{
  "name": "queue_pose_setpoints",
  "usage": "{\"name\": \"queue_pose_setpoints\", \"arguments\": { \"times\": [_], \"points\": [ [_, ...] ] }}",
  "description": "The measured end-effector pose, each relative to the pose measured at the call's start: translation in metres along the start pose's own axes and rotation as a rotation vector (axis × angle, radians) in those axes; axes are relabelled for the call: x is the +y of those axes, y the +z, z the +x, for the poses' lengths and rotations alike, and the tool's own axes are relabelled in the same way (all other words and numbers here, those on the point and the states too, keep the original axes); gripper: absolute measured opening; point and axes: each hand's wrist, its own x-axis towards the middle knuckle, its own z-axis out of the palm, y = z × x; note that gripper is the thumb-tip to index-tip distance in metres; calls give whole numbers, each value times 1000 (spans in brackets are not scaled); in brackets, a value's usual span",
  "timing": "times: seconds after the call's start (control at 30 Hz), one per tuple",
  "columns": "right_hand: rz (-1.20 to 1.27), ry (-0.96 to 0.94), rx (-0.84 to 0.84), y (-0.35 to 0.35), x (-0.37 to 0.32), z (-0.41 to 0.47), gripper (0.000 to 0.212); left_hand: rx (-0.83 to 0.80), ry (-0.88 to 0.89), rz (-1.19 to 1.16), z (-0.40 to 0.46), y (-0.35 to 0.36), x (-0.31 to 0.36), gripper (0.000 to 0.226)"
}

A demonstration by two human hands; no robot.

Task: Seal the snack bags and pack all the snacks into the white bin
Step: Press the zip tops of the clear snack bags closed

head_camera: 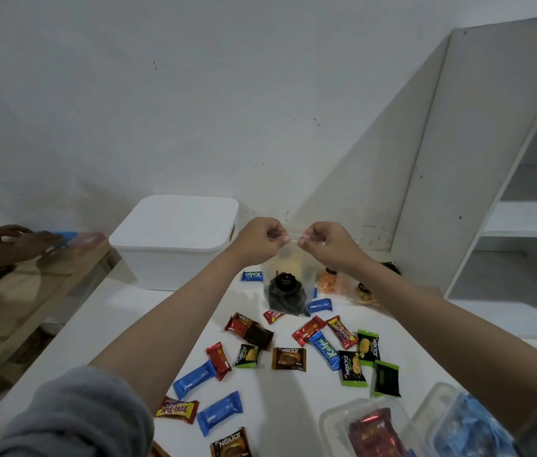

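Nearest, two clear lidded tubs [336,423] hold red and blue wrapped snacks at the worktop [122,311] edge. Beyond them, loose wrapped snacks [288,358] lie scattered across the white surface. Further on, the left hand [258,240] and right hand [325,243] are raised close together, each pinching the top edge of a clear snack bag [285,291] containing dark pieces. The white bin [174,240], lid on, stands behind at left, against the wall.

Plain home room, likely storage corner: scuffed white wall [194,94], open white shelf unit [524,192], white bench [135,311], wooden side table [29,291].
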Motion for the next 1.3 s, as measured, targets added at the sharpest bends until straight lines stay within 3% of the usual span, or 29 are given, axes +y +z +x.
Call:
{"name": "queue_pose_setpoints", "arguments": {
  "times": [0.1, 0.3, 0.63, 0.87, 1.17, 1.3],
  "points": [
    [-24, -7, -23, -1, -1, 1, 9, -16, -21, -4, -1, 1, -3, 11],
    [-55, -18, -46, 0, 1, -1, 14, 3, -56, 215, -3, 1, 0, 9],
    [0, -19, -67, 5, -3, -3, 11, -14, -19, 214, -6, 2, 7, 7],
    [132, 44, 16, 4, 4, -3, 10, 29, -13, 210, -7, 1, 5, 8],
    [113, -8, 24, 1, 0, -4, 18, 12, -36, 171, -5, 2, 8, 7],
    [116, -15, 20, 2, 0, -5, 10, 14, -29, 152, -4, 1, 10, 9]
  ]
}}
